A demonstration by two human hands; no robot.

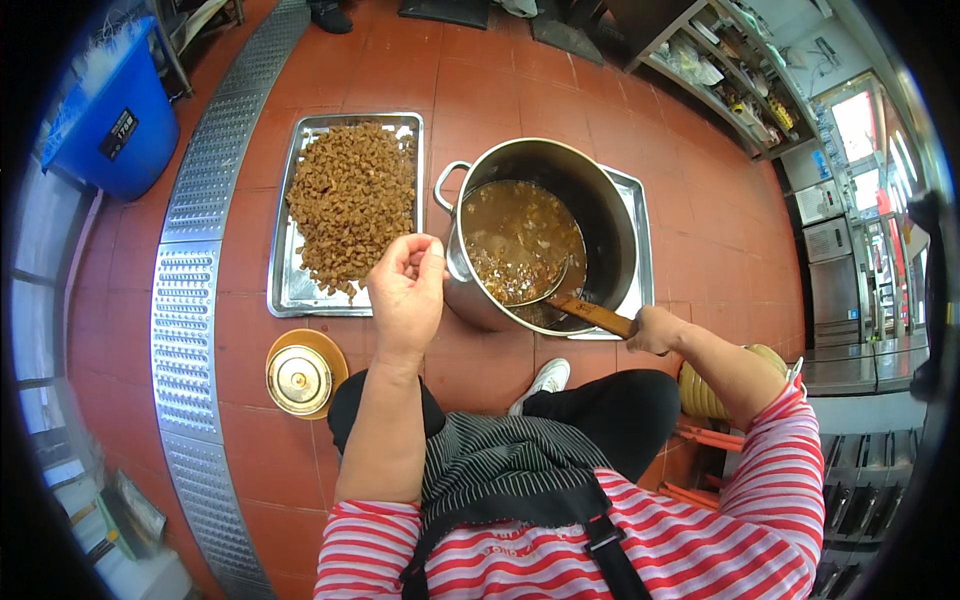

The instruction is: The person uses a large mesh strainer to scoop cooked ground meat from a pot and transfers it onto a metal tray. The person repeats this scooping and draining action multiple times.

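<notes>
A tall steel stockpot (487, 300) stands before me on the tiled floor, partly filled with brown broth (525, 225). My right hand (656, 330) grips the wooden handle (592, 313) of a round strainer or ladle, whose rim lies in the broth among small bits of food. My left hand (412, 281) is raised beside the pot's left wall, over the corner of a metal tray (281, 296). Its fingers are curled and the thumb is near the index finger; whether something small is pinched there cannot be told. Small brown diced pieces (356, 195) are heaped on that tray.
Another metal tray (637, 225) lies under or behind the pot. An orange-brown round container with a gold lid (300, 380) stands left of my knee. A perforated metal drain cover (187, 300) and a blue tub (127, 142) are farther left. Shelves (720, 82) stand at upper right.
</notes>
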